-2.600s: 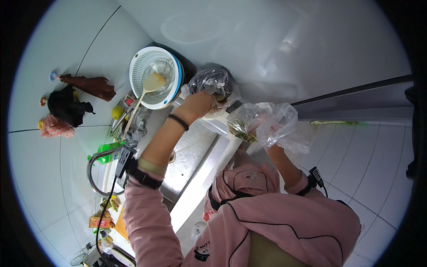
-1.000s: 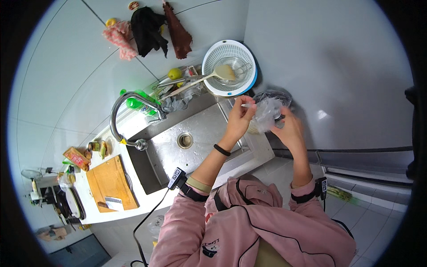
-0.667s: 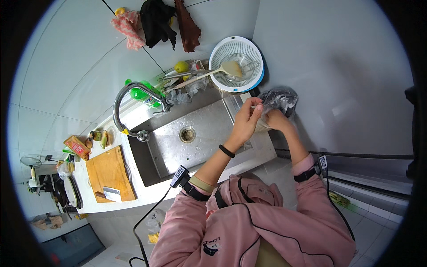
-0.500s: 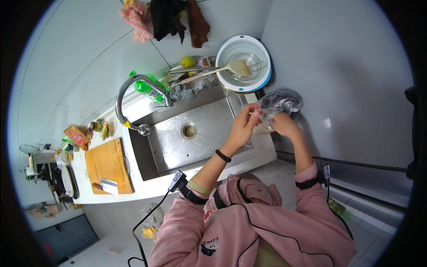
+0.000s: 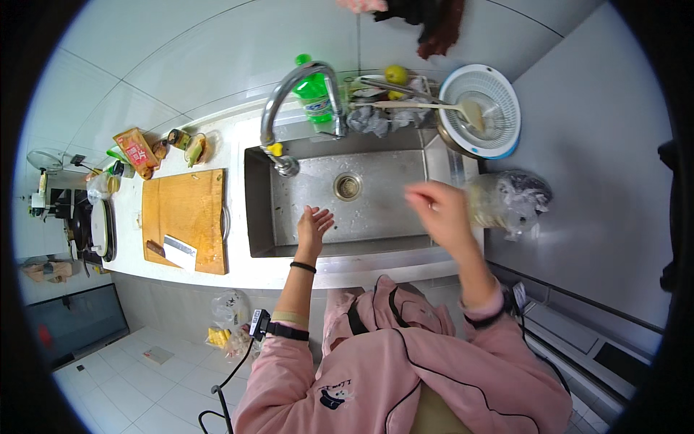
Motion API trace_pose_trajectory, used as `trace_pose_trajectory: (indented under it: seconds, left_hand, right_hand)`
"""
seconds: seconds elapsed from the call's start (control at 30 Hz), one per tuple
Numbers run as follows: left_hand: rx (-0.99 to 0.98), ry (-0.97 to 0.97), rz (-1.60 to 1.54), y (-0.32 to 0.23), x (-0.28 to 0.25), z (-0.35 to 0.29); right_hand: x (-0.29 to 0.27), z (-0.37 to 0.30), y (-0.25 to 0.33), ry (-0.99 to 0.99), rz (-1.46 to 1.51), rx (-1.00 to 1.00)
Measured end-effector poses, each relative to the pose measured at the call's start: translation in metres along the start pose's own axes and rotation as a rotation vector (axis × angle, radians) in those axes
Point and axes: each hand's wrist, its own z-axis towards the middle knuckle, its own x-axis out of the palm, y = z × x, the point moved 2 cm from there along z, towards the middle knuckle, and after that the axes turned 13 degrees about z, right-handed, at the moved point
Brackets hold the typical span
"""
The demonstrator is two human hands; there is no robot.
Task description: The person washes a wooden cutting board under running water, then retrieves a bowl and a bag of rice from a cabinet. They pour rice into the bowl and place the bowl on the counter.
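Left hand [image 5: 312,233], right hand [image 5: 444,214] over a shiny, wet steel sink [image 5: 387,170]

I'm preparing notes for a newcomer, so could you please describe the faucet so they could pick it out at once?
Find the steel sink set into the white counter. At its far edge stands the faucet, a tall hooked arch through which a green bottle shows. The shiny metal curve and the yellow piece near its spout set the faucet apart from that bottle.
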Motion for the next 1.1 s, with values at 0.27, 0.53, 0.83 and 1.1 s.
trace_pose_trajectory:
  seconds: [0.27,0.53,0.83,1.1]
  left_hand:
    - [-0.025,0.263,-0.147,-0.042,-0.041,0.100]
    - [-0.156,0.221,-0.106,-0.037,-0.056,0.165]
    - [-0.105,0.274,0.048,-0.038,-0.067,0.178]
    - [-0.043,0.352,0.333,-0.049,-0.060,0.155]
  right_hand:
    - [0.219,0.168,-0.135,0.058,-0.340,0.305]
    - [0.275,0.077,-0.177,-0.218,0.218,0.384]
    - [0.273,0.089,-0.258,-0.313,0.661,0.863]
    - [0.164,0.164,-0.164,0.111,0.480,0.871]
